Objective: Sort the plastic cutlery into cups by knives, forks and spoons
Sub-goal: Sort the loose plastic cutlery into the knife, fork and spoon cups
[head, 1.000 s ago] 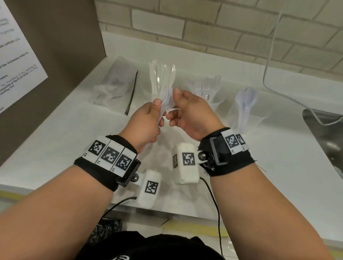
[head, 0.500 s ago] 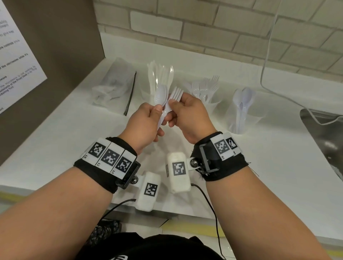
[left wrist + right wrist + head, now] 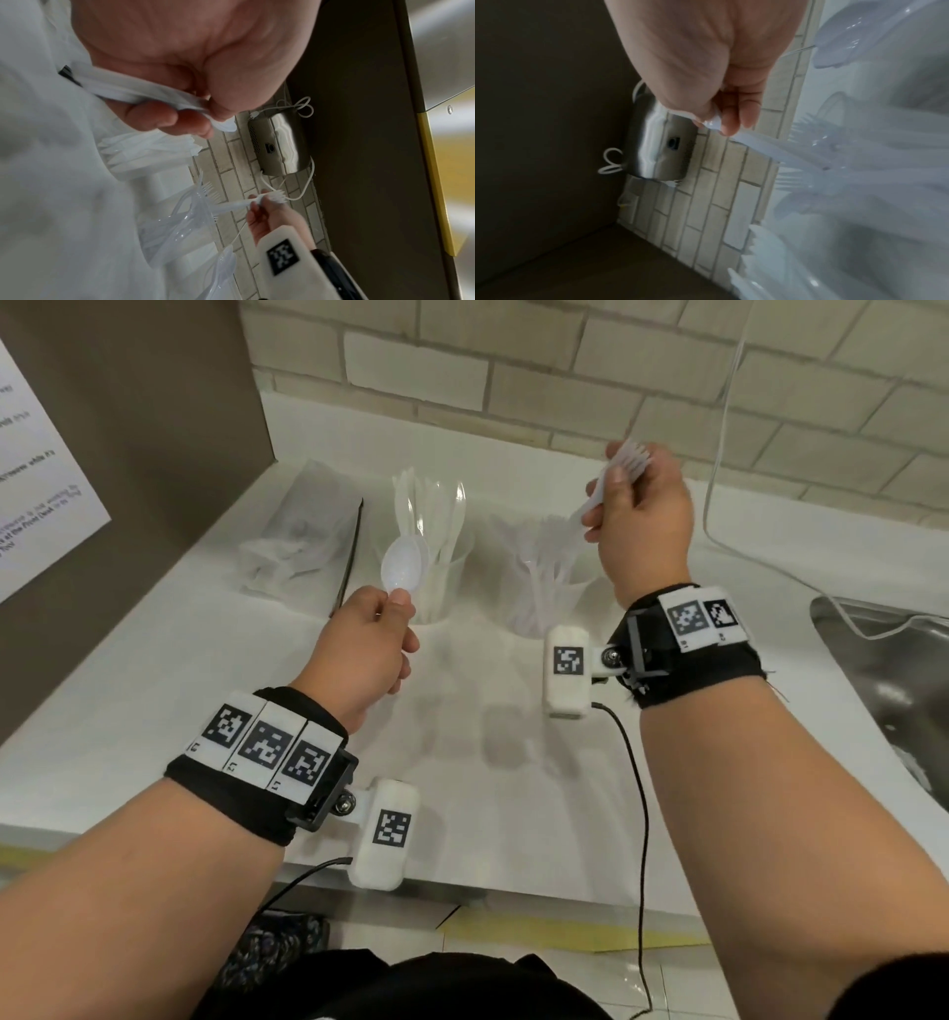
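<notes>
The white desk [image 3: 154, 690] is bounded on the left by a brown panel [image 3: 154, 428], at the far side by a brick wall [image 3: 513, 367] and on the right by a steel sink [image 3: 883, 660]; a broad bare stretch of desk lies near the person, between the two forearms. The left hand [image 3: 359, 649] is closed in a narrow grip on spoons [image 3: 403, 567], pinched at the neck between thumb and finger; their bowls stick up past the grip toward the far side, handles running back through the fist, just in front of the cup of knives [image 3: 436, 588]. The right hand [image 3: 637, 521], raised above the cup of forks [image 3: 549, 593], holds a fork [image 3: 624, 467] in a tight pinch near its head, tines pointing up and far, handle slanting down left toward that cup. A crumpled clear bag [image 3: 303, 531] lies far left.
</notes>
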